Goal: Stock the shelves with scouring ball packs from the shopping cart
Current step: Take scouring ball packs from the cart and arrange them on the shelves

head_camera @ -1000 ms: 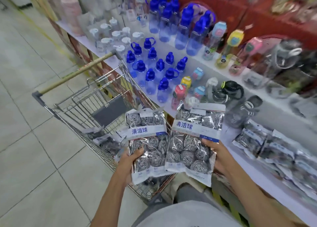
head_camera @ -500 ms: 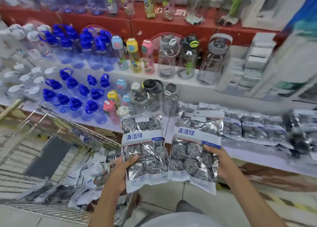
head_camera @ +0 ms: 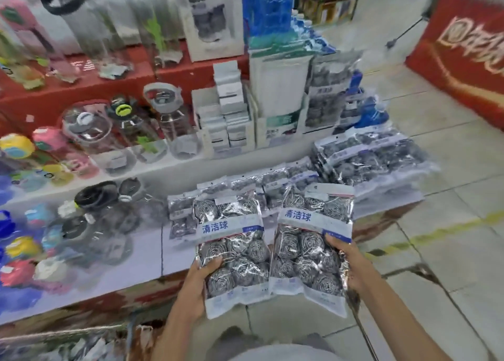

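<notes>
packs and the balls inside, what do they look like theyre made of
Left pack and right pack: thin clear plastic film, glossy, going by the crinkles and bright glare, each with a white and blue printed band. Balls inside: likely coiled steel wire, silvery and shiny, wound in visible spirals. The exact metal can't be told.

Stocked packs (head_camera: 362,161) on shelf (head_camera: 131,257), bottles (head_camera: 90,136) left.

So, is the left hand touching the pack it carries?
Touching. The head view shows the left hand gripping the left pack at its lower left edge, thumb pressed on the front.
</notes>
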`<act>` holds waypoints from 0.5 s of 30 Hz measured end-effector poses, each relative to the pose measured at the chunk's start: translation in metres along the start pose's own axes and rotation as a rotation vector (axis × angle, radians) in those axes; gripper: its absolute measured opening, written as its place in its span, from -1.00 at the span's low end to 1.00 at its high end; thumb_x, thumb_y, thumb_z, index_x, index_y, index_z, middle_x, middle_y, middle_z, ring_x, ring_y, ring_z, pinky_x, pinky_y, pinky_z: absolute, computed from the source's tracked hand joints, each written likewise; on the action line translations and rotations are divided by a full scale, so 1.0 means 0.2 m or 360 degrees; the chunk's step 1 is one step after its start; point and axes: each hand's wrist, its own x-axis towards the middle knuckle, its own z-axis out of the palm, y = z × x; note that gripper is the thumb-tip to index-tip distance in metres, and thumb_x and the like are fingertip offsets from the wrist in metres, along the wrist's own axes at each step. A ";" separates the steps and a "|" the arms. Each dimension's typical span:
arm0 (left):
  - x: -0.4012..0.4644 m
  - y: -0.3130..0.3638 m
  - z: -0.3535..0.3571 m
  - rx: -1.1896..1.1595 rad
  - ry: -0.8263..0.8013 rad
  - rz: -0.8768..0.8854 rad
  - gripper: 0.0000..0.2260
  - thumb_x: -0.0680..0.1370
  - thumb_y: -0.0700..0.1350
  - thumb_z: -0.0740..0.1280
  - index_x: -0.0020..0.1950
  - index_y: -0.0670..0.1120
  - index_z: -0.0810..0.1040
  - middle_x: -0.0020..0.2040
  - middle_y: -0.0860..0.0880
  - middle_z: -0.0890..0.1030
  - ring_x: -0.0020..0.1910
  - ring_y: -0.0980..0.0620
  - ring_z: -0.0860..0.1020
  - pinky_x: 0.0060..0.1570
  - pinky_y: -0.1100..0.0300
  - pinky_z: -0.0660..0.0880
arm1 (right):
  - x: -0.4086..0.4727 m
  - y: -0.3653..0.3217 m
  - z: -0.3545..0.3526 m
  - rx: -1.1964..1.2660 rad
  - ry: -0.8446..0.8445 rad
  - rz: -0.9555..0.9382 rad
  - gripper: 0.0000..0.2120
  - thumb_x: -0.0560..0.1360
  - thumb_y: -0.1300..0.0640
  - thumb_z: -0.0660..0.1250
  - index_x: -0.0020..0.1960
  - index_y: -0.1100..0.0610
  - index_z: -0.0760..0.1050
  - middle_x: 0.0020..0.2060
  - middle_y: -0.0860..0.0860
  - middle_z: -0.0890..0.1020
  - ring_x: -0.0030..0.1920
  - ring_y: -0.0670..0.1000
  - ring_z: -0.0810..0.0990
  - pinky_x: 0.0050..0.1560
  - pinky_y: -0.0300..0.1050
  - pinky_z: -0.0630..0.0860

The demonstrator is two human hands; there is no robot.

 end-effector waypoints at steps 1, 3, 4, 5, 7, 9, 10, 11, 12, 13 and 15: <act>0.03 -0.01 0.08 0.0052 -0.0003 -0.0003 -0.24 0.18 -0.06 0.77 0.33 0.06 0.59 0.23 -0.30 0.67 0.16 -0.45 0.65 0.06 -0.40 0.60 | 0.01 -0.02 -0.08 0.0055 0.0016 0.0012 -0.50 0.35 0.03 0.54 0.28 0.00 0.58 0.20 -0.01 0.65 0.31 0.15 0.49 0.50 0.12 0.24; 0.09 -0.01 0.25 0.0152 -0.0015 -0.0005 -0.14 0.15 -0.04 0.77 0.40 -0.01 0.52 0.28 -0.29 0.65 0.26 -0.42 0.60 0.25 -0.43 0.50 | 0.04 -0.07 -0.21 0.0135 0.0081 0.0038 -0.38 0.36 0.05 0.56 0.39 0.08 0.54 0.35 0.16 0.60 0.41 0.27 0.46 0.53 0.33 0.24; 0.12 -0.01 0.33 0.0187 -0.0028 -0.0021 -0.15 0.17 -0.05 0.77 0.40 -0.03 0.52 0.27 -0.28 0.66 0.26 -0.41 0.60 0.29 -0.43 0.47 | 0.05 -0.09 -0.28 0.0149 0.0127 0.0051 -0.36 0.36 0.06 0.56 0.41 0.11 0.53 0.36 0.21 0.59 0.42 0.30 0.47 0.50 0.37 0.28; 0.16 -0.01 0.40 0.0218 -0.0042 -0.0035 -0.19 0.21 -0.08 0.76 0.40 -0.05 0.52 0.25 -0.28 0.67 0.23 -0.40 0.63 0.28 -0.42 0.49 | 0.08 -0.11 -0.35 0.0163 0.0168 0.0075 -0.37 0.37 0.08 0.57 0.40 0.14 0.53 0.33 0.25 0.60 0.37 0.33 0.52 0.45 0.39 0.37; 0.23 -0.03 0.54 0.0238 -0.0097 -0.0063 -0.37 0.34 -0.15 0.66 0.37 -0.07 0.54 0.21 -0.30 0.68 0.14 -0.40 0.67 0.13 -0.39 0.58 | 0.13 -0.14 -0.48 0.0241 0.0226 0.0109 -0.46 0.37 0.15 0.56 0.33 0.19 0.57 0.15 0.26 0.70 0.13 0.31 0.70 0.12 0.31 0.64; 0.31 -0.04 0.68 0.0198 -0.0178 -0.0108 -0.45 0.42 -0.21 0.60 0.37 -0.08 0.53 0.19 -0.34 0.67 0.07 -0.42 0.68 -0.02 -0.36 0.62 | 0.18 -0.18 -0.60 0.0334 0.0270 0.0100 -0.54 0.36 0.18 0.56 0.24 0.19 0.62 -0.04 0.19 0.76 -0.09 0.21 0.76 -0.19 0.13 0.70; 0.35 -0.05 0.75 0.0197 -0.0205 -0.0124 -0.45 0.43 -0.22 0.59 0.38 -0.09 0.51 0.19 -0.34 0.68 0.06 -0.42 0.69 -0.06 -0.35 0.63 | 0.20 -0.20 -0.65 0.0361 0.0289 0.0089 -0.54 0.34 0.17 0.57 0.22 0.17 0.63 -0.07 0.15 0.76 -0.10 0.18 0.76 -0.21 0.09 0.69; 0.38 -0.05 0.82 0.0208 -0.0212 -0.0135 -0.44 0.42 -0.22 0.60 0.38 -0.09 0.50 0.18 -0.34 0.68 0.05 -0.42 0.69 -0.08 -0.34 0.63 | 0.22 -0.23 -0.70 0.0370 0.0300 0.0075 -0.52 0.32 0.15 0.59 0.22 0.14 0.64 -0.06 0.12 0.76 -0.08 0.16 0.75 -0.20 0.07 0.68; 0.42 -0.06 0.88 0.0215 -0.0211 -0.0149 -0.43 0.40 -0.20 0.61 0.36 -0.08 0.50 0.17 -0.33 0.69 0.04 -0.41 0.70 -0.09 -0.33 0.63 | 0.26 -0.26 -0.74 0.0360 0.0315 0.0059 -0.50 0.30 0.12 0.60 0.23 0.12 0.64 -0.06 0.10 0.77 -0.06 0.16 0.74 -0.19 0.06 0.67; 0.46 -0.07 0.95 0.0220 -0.0197 -0.0161 -0.41 0.37 -0.18 0.64 0.34 -0.07 0.51 0.16 -0.32 0.70 0.03 -0.40 0.70 -0.09 -0.34 0.63 | 0.30 -0.28 -0.79 0.0341 0.0332 0.0046 -0.49 0.29 0.09 0.60 0.23 0.10 0.64 -0.05 0.09 0.77 -0.04 0.15 0.74 -0.19 0.04 0.66; 0.54 -0.07 1.09 0.0261 -0.0206 -0.0165 -0.36 0.28 -0.15 0.71 0.29 -0.02 0.52 0.14 -0.30 0.71 0.04 -0.40 0.70 -0.05 -0.39 0.62 | 0.37 -0.35 -0.89 0.0314 0.0348 0.0028 -0.50 0.30 0.07 0.60 0.22 0.07 0.63 -0.01 0.08 0.77 -0.05 0.11 0.76 -0.20 0.01 0.67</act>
